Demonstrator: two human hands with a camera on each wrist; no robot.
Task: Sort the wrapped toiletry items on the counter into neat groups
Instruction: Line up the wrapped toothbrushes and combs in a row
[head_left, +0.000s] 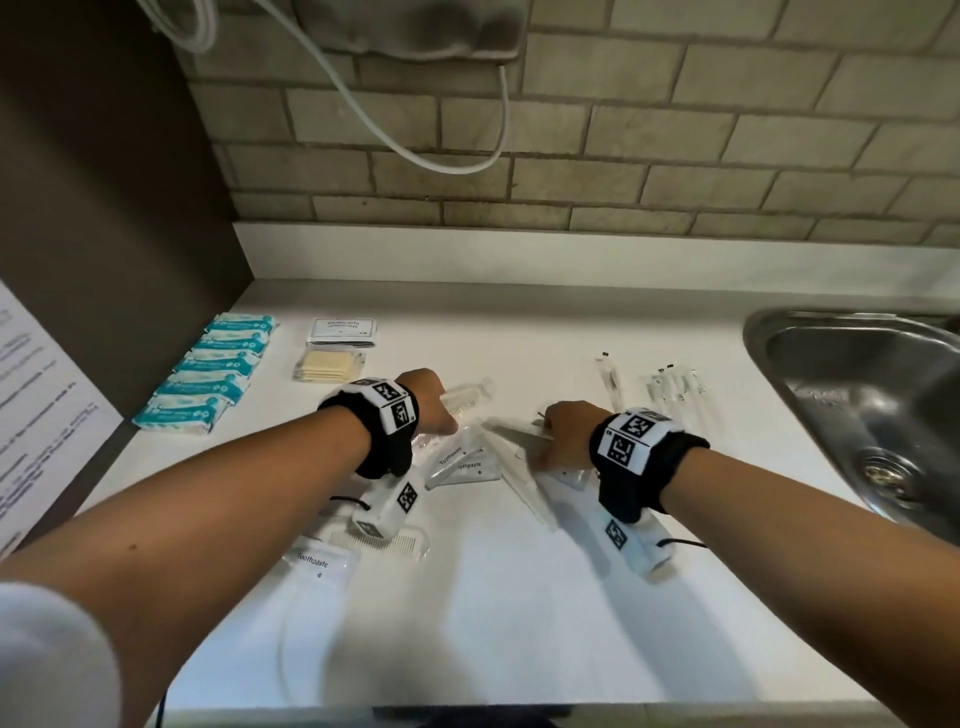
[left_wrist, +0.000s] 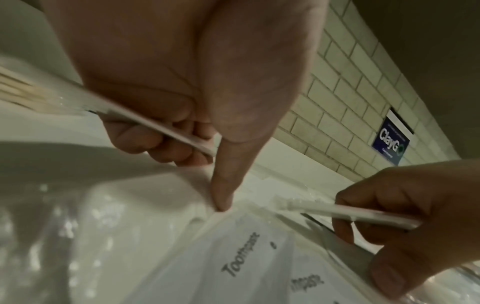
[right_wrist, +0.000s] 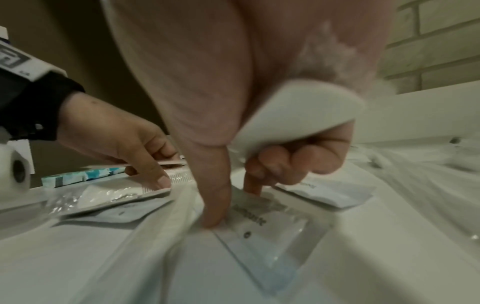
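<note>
A loose pile of white toothpaste sachets (head_left: 462, 465) and long wrapped items lies mid-counter between my hands. My left hand (head_left: 439, 415) curls its fingers round a thin wrapped comb (left_wrist: 161, 127), while its index finger (left_wrist: 221, 197) points down onto the pile. My right hand (head_left: 550, 441) grips a flat white packet (right_wrist: 291, 115) in its curled fingers. Its thumb (right_wrist: 215, 205) and one fingertip press on a toothpaste sachet (right_wrist: 262, 224). Another toothpaste sachet (head_left: 319, 564) and a wrapped comb (head_left: 387, 543) lie near my left forearm.
Blue tissue packs (head_left: 208, 374) stand in a row at the far left by a brown panel. Card packets (head_left: 343, 332) and a yellow packet (head_left: 330, 366) lie behind the pile. Thin wrapped sticks (head_left: 670, 389) lie to the right, beside the steel sink (head_left: 810, 332).
</note>
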